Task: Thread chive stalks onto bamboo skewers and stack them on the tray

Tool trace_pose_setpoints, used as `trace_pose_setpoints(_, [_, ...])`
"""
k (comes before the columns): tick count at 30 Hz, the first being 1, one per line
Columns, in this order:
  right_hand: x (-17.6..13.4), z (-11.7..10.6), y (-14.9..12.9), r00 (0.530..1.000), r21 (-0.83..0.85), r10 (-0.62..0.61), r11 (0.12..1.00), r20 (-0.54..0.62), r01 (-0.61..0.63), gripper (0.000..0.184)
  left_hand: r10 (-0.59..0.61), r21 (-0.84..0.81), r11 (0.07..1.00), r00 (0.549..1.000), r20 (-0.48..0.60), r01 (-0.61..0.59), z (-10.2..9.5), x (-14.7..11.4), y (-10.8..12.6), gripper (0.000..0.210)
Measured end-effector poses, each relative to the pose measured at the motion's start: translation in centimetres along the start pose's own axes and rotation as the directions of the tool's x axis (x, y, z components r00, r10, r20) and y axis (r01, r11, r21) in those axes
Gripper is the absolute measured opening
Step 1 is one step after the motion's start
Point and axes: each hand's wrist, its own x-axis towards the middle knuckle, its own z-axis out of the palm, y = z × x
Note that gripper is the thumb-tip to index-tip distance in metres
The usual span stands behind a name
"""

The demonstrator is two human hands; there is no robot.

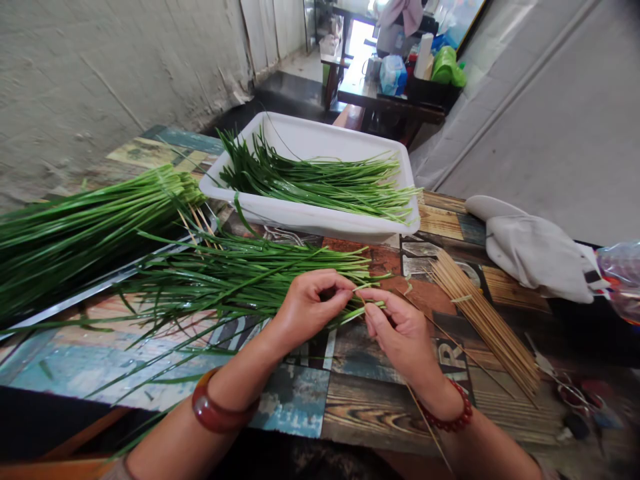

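Observation:
My left hand (315, 300) pinches the pale stem end of a chive between thumb and forefinger. Close beside it, my right hand (400, 327) is closed on a thin bamboo skewer (425, 427), whose long end runs down past my wrist toward the table's front edge. The skewer's upper end is at the chive stem between my fingertips; whether it pierces the stem, I cannot tell. Loose wet chives (235, 273) lie spread on the table under and left of my left hand, stem ends to the right.
A white plastic tub (310, 217) of chives stands behind. Left is a metal tray (100, 293) with a thick chive bunch (90, 220) and several skewers. Rightward lie a bundle of skewers (480, 320), scissors (570, 390) and a light cloth cap (540, 247).

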Motion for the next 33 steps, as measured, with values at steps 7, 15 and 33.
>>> trace_pose_setpoints(7, [0.1,0.0,0.1,1.0,-0.029,-0.021,0.999,0.0,0.021,0.026,0.09,0.084,0.993,0.996,-0.024,-0.088,0.1,-0.1,-0.2,0.015])
trace_pose_setpoints(15, [0.1,0.0,0.4,0.999,-0.081,-0.05,0.996,-0.013,0.049,0.024,0.135,0.128,0.983,0.991,-0.028,-0.13,0.3,-0.2,-0.3,0.015])
trace_pose_setpoints(33, [0.1,0.0,0.3,0.997,-0.095,-0.065,0.994,-0.05,0.06,0.038,0.118,0.138,0.984,0.992,-0.035,-0.112,0.3,-0.4,-0.3,0.013])
